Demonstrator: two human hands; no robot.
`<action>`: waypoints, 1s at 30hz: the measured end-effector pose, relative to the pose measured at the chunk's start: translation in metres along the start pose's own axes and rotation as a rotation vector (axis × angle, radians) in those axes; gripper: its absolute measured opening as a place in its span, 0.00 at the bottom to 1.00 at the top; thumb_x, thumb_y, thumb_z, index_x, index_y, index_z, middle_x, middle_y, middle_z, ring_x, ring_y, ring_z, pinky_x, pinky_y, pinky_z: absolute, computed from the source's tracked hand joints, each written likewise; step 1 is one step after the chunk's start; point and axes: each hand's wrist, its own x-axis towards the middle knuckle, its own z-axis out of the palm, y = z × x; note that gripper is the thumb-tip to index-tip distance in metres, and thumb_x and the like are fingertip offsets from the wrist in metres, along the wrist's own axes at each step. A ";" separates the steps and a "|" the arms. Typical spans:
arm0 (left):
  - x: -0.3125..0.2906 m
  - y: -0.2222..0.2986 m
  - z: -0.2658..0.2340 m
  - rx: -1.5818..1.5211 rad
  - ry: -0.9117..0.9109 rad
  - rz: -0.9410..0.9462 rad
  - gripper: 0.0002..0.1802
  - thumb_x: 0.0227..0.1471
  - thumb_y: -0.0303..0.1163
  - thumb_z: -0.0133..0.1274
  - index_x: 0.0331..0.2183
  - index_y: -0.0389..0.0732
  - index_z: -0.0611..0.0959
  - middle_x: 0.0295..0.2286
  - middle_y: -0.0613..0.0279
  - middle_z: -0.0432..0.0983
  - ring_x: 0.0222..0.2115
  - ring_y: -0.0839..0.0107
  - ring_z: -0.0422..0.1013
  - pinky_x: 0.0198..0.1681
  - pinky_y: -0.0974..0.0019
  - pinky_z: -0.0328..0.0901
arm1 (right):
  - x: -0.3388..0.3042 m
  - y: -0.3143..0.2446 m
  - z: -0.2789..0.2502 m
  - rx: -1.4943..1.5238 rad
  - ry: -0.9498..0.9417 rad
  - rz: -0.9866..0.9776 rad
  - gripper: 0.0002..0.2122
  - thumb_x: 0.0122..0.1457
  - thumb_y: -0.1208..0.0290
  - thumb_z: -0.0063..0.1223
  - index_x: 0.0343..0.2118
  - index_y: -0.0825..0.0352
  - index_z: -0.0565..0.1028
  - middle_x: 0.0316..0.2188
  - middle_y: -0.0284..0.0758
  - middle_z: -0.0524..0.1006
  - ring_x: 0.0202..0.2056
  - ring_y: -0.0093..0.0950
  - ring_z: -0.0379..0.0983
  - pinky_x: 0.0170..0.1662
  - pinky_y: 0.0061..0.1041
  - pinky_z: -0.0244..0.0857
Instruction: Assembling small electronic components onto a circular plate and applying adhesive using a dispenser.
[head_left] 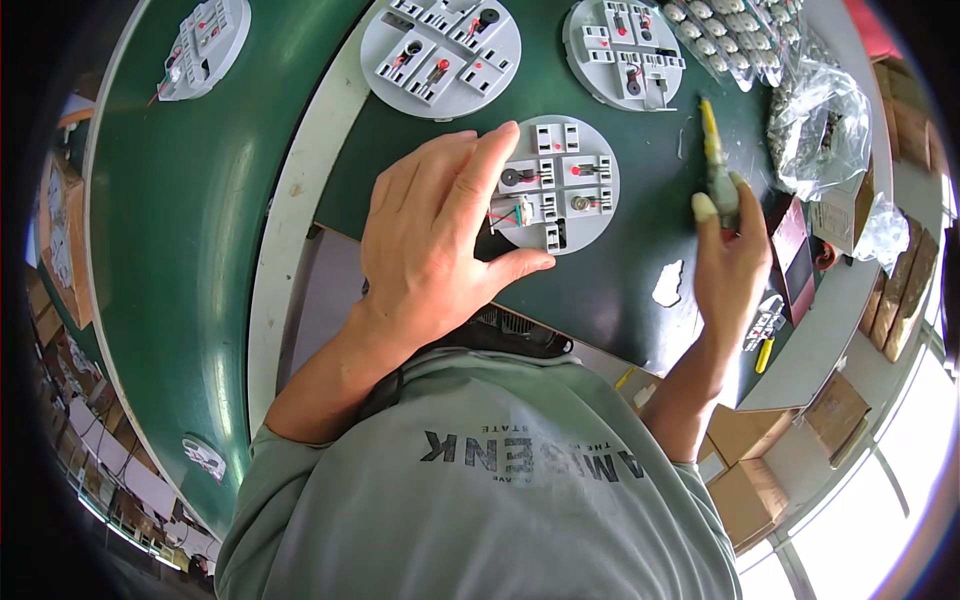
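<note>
- The left hand (425, 225) is spread wide at the left side of a round grey plate (604, 228), index finger by its top edge, thumb by its bottom edge; how firmly it grips, I cannot tell
- That plate lies on the green bench (610, 300) in front of the person, carrying small parts
- The right hand (735, 262) has its fingers closed around a yellow-tipped tool (713, 145), well apart from the plate
- Beyond, two similar plates (382, 78) sit near a clear plastic bag (822, 130)
</note>
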 end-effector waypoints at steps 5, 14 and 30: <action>0.003 0.000 0.002 -0.009 -0.008 0.000 0.62 0.24 0.41 0.83 0.64 0.38 0.76 0.53 0.54 0.78 0.53 0.54 0.74 0.56 0.52 0.66 | -0.005 0.026 -0.005 1.469 -0.007 0.090 0.25 0.64 0.72 0.64 0.63 0.65 0.71 0.52 0.46 0.79 0.52 0.39 0.77 0.56 0.36 0.74; 0.007 -0.005 0.007 0.029 0.048 0.013 0.57 0.31 0.40 0.80 0.64 0.41 0.75 0.50 0.57 0.78 0.52 0.57 0.75 0.54 0.53 0.67 | -0.039 -0.109 0.007 0.745 -0.253 -0.737 0.24 0.55 0.89 0.65 0.53 0.68 0.68 0.51 0.47 0.82 0.49 0.36 0.83 0.49 0.32 0.80; 0.013 -0.004 0.009 0.013 0.028 -0.008 0.58 0.28 0.40 0.80 0.64 0.41 0.75 0.52 0.58 0.77 0.54 0.57 0.74 0.54 0.54 0.68 | -0.034 -0.093 0.009 1.190 -0.052 -0.261 0.21 0.58 0.86 0.68 0.51 0.70 0.69 0.46 0.44 0.83 0.43 0.31 0.83 0.47 0.27 0.78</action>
